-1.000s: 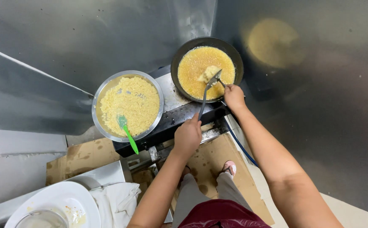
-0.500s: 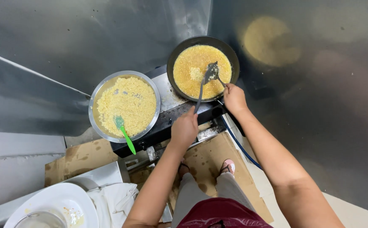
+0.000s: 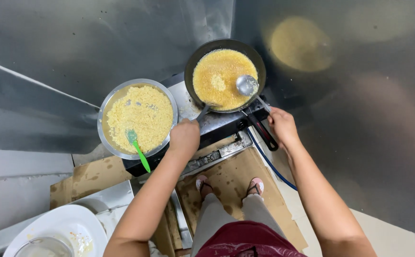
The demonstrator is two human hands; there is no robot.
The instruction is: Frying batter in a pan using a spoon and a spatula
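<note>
Stirring yellow batter in the black round frying pan (image 3: 202, 59).
My right hand (image 3: 283, 125) grips a steel ladle (image 3: 247, 85), bowl pointing far-left; my left hand (image 3: 184, 137) is fisted on a grey utensil handle (image 3: 202, 113) pointing far-right.

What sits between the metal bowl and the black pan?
Head view: a bare strip of the steel stove top separates the metal bowl from the black pan; the left hand sits just below it.

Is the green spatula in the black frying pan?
No, the green spatula lies in the silver bowl of yellow crumbly food, beside the black frying pan.
</note>
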